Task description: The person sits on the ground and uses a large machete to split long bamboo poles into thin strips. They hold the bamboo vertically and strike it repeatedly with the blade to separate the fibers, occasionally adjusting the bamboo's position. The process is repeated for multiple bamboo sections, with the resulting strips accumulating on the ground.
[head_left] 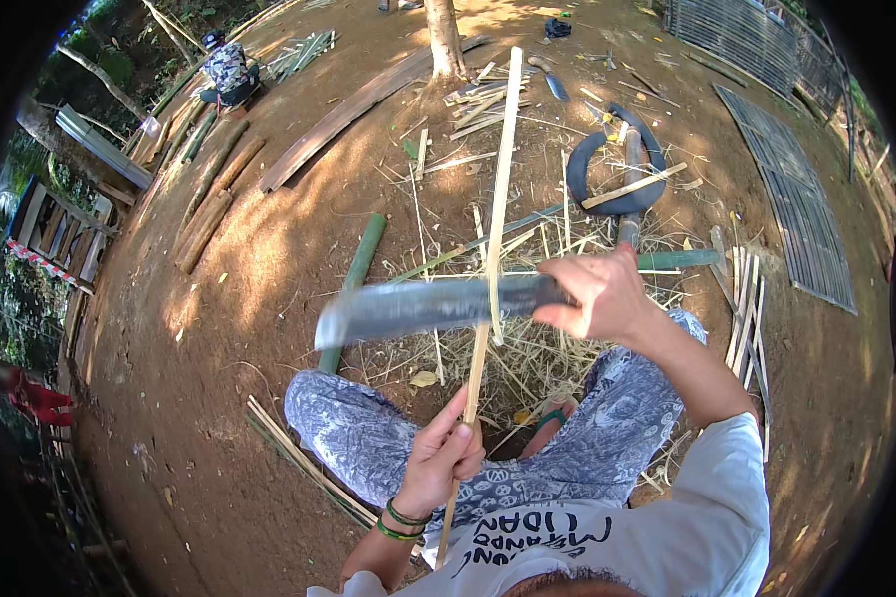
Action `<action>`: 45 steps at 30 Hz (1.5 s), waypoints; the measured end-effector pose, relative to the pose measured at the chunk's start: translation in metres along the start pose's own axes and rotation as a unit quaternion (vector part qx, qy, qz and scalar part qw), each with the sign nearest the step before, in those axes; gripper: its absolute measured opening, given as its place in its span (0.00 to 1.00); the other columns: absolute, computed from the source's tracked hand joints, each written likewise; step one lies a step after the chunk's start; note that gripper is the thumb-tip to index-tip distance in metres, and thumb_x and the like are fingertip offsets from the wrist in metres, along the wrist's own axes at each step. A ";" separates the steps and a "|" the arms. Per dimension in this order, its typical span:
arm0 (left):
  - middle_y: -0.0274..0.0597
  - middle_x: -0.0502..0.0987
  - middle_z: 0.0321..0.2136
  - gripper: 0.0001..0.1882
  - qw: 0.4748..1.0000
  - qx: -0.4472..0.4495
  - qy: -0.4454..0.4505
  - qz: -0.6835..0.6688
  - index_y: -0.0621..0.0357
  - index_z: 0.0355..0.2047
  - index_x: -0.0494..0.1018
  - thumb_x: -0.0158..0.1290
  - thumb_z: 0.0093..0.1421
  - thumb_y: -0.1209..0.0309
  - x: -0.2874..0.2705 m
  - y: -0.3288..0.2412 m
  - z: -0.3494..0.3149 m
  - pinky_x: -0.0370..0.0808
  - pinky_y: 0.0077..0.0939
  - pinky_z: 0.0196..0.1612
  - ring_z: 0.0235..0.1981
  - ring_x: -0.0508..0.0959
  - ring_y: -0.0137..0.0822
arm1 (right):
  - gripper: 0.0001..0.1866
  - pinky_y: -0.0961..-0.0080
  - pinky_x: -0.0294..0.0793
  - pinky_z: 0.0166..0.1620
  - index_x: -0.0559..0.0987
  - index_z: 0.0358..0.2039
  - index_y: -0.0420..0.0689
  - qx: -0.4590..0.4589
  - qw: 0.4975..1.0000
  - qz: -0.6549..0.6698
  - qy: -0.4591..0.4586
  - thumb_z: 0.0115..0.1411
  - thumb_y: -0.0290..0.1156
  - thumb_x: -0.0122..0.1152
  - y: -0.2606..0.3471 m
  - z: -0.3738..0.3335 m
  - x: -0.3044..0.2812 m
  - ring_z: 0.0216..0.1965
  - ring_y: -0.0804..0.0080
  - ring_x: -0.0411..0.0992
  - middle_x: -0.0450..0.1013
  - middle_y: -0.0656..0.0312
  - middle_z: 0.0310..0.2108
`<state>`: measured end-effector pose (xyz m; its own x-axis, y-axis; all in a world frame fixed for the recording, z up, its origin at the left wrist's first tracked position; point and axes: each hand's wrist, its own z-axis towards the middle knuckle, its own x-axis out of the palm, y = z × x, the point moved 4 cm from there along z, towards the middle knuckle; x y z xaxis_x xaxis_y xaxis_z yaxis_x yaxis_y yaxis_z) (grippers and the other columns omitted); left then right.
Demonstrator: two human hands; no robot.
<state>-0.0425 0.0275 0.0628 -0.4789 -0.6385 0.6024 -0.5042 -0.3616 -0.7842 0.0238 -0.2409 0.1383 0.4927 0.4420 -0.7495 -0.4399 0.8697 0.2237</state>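
Note:
My left hand (440, 460) is closed round the lower part of a long pale bamboo strip (505, 159), which stands up in front of me and runs down past my lap. In my right hand (599, 297) is the handle of a machete (408, 310); its wide, slightly blurred blade points left and crosses the strip at mid-length. At the crossing, part of the strip lies over the blade and its lower end curls free, while the rest passes beneath. Thin bamboo shavings (528, 370) litter the ground between my legs.
A green bamboo piece (365, 251) lies ahead on the left. Beyond my right hand is a black ring (579, 177) with a stick across it. Split strips (747, 313) lie at right, near a slatted panel (794, 189). A tree trunk (444, 42) stands ahead; another person (231, 75) sits far left.

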 end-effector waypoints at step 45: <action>0.54 0.74 0.40 0.25 0.995 -0.018 0.098 -0.016 0.59 0.57 0.61 0.47 0.69 0.54 -0.024 0.030 0.037 0.79 0.35 0.39 0.37 0.78 0.43 | 0.12 0.84 0.56 0.18 0.73 0.28 0.43 0.356 0.717 0.592 -0.092 0.61 0.32 0.68 -0.049 0.047 0.014 0.14 0.87 0.58 0.62 0.75 0.15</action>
<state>-0.0195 0.0065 0.0192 -0.5913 -0.4803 0.6478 -0.5456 -0.3533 -0.7599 0.0871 -0.2676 0.1462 0.2089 0.9279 0.3088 -0.1688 -0.2769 0.9460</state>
